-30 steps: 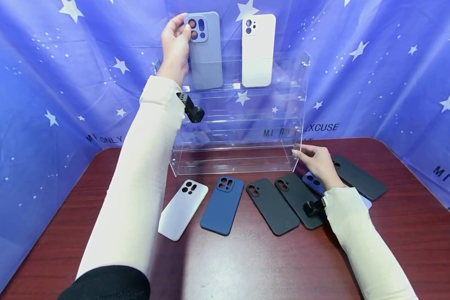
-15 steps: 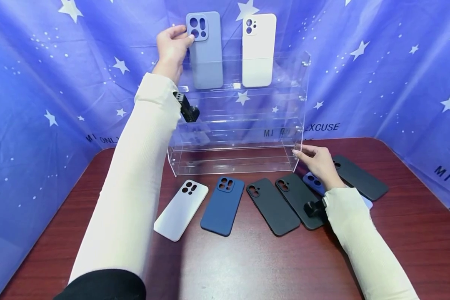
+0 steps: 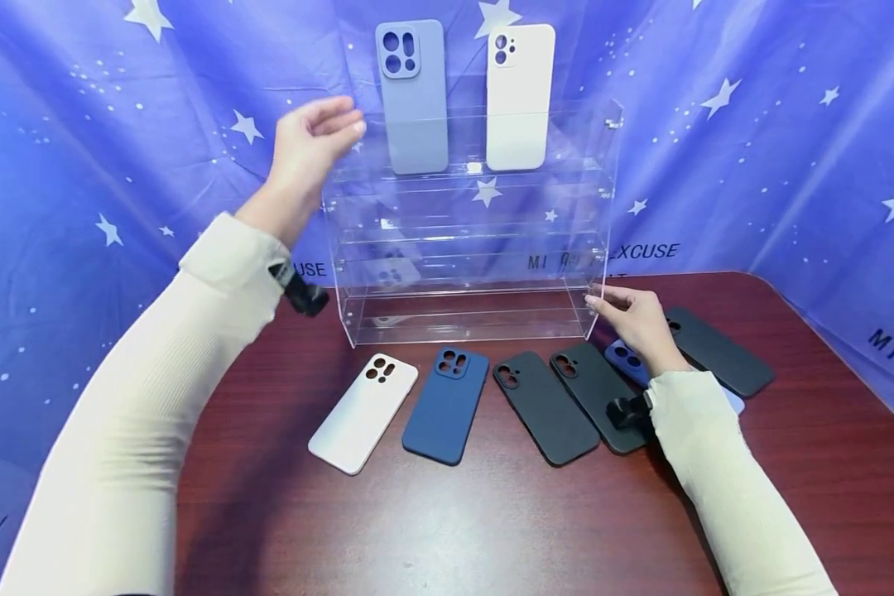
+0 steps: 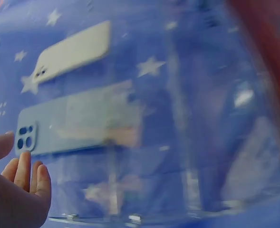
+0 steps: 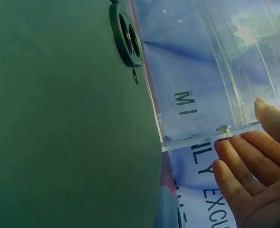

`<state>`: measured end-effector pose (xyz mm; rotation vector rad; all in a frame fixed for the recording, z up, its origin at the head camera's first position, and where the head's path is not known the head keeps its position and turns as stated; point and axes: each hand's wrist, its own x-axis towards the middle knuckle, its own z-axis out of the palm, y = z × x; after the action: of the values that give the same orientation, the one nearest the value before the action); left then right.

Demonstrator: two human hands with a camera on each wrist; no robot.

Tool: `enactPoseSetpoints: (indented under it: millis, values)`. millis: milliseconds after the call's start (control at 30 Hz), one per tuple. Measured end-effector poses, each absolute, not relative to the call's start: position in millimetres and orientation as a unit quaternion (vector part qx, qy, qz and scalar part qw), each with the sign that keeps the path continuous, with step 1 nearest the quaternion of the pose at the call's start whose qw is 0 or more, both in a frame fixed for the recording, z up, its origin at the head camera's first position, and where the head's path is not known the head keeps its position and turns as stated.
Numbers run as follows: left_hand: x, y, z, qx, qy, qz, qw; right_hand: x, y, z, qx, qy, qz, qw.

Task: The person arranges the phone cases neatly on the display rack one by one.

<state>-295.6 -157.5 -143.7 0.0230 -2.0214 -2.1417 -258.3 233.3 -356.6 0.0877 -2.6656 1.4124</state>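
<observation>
In the head view a grey-blue phone case [image 3: 417,124] and a white phone case [image 3: 520,99] stand upright on the top tier of a clear acrylic display rack [image 3: 477,338]. My left hand [image 3: 309,153] is just left of the grey-blue case, holding nothing. In the left wrist view, its relaxed fingers [image 4: 23,171] are near that case's camera cutouts. My right hand [image 3: 636,323] grips the front edge of the rack's right side panel. The right wrist view has the thumb [image 5: 273,118] and the other fingers on opposite sides of that panel.
Before the rack, a silver-white case [image 3: 363,414], a navy case [image 3: 445,406] and two black cases [image 3: 547,410] [image 3: 594,397] lie on the dark red table [image 3: 447,530]. Near the right hand are a blue-violet case [image 3: 626,360] and another black case [image 3: 718,352].
My left hand has let go of the grey-blue case and drawn down and to the left. The case stays on the top tier. The right hand keeps its grip on the rack.
</observation>
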Motion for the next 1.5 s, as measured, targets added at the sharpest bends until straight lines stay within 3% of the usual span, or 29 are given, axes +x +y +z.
enactPoseSetpoints:
  millis: [267,433,700,1033,1500]
  values:
    - [-256,-180,-213,-0.111,-0.699,-0.699,0.096,-258,234,-355,0.025,-0.882,0.467,0.056]
    - [-239,-194,-252,-0.153,-0.724,-0.669,0.060,-258,232,-355,0.026,-0.884,0.463,0.057]
    - [-218,-203,-307,-0.133,-0.765,-0.630,-0.002,-257,232,-357,0.029,-0.888,0.454,0.065]
    - [-207,-207,-346,-0.113,-0.784,-0.606,-0.079,-256,232,-358,0.034,-0.884,0.461,0.067]
    - [-201,-202,-378,-0.045,-0.802,-0.583,-0.122,-257,233,-357,0.026,-0.884,0.463,0.059]
